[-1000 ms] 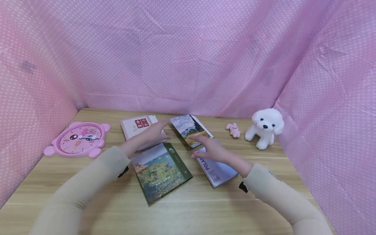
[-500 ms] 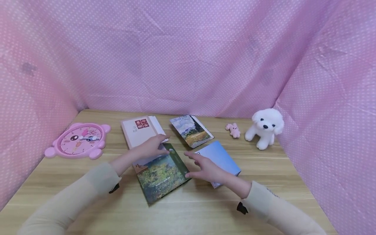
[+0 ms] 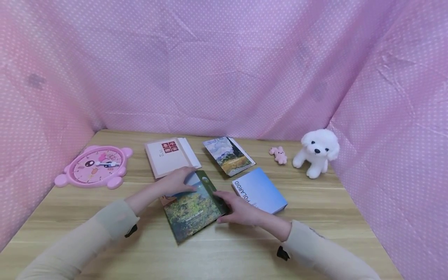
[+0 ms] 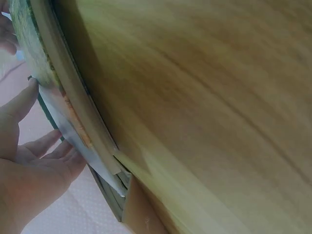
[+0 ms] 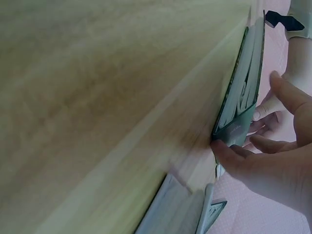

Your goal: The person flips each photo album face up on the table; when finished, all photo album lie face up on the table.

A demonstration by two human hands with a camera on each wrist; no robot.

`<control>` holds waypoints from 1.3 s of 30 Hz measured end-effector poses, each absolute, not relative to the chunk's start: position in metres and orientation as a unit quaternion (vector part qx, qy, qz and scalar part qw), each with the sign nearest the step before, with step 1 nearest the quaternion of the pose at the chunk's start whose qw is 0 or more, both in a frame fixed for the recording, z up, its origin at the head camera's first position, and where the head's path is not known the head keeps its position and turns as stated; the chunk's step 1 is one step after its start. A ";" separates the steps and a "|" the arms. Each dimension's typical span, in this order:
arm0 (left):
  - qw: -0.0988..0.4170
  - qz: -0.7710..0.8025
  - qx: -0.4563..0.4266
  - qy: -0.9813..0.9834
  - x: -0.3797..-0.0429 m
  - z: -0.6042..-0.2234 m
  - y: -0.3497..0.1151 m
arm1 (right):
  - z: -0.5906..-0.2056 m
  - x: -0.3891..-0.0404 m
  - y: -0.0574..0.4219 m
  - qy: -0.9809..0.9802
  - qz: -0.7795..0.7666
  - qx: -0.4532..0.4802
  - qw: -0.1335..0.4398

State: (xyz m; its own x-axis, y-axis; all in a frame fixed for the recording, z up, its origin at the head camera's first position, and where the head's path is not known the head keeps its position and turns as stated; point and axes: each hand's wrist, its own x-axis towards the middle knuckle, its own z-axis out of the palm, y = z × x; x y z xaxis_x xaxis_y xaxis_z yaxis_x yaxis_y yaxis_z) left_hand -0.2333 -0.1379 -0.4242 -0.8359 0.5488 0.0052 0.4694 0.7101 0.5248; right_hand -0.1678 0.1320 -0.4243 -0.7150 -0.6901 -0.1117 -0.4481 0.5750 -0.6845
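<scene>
A photo album (image 3: 194, 216) with a painted landscape cover and dark green spine lies flat in the middle of the table. My left hand (image 3: 175, 182) lies over its far left part; in the left wrist view, the thumb (image 4: 27, 97) reaches the cover and the extended fingers are at the far edge. At the spine (image 5: 237, 127) is my right hand (image 3: 241, 210), some fingers touching its lower side and the thumb raised apart from it. Just right of that hand lies a blue-and-white POLAROID album (image 3: 264, 190).
Behind lie a pale album (image 3: 168, 157) with red characters and another painted-cover album (image 3: 227, 155). A pink toy clock (image 3: 94, 167) lies at left. A small pink rabbit toy (image 3: 279, 155) and white plush dog (image 3: 316, 151) are at right. Pink dotted cloth (image 3: 217, 77) surrounds the wooden table.
Both hands have drawn back toward me and down to the photo album; the right hand has come from over the POLAROID album to the spine. The albums look almost unmoved.
</scene>
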 end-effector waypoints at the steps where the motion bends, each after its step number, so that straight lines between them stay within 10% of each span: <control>1: 0.074 0.263 0.279 0.921 -0.234 -0.425 -0.138 | -0.424 -0.168 0.131 0.871 -0.315 -0.331 0.184; 39: 0.058 0.318 0.259 0.910 -0.229 -0.419 -0.132 | -0.418 -0.174 0.132 0.886 -0.267 -0.357 0.131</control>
State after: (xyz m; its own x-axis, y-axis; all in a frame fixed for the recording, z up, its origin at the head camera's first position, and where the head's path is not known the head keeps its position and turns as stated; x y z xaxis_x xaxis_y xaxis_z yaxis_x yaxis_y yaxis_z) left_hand -0.2294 -0.1319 -0.4187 -0.8594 0.5078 0.0598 0.4346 0.6639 0.6086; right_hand -0.1740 0.1325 -0.4183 -0.7109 -0.7021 -0.0417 -0.5621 0.6027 -0.5663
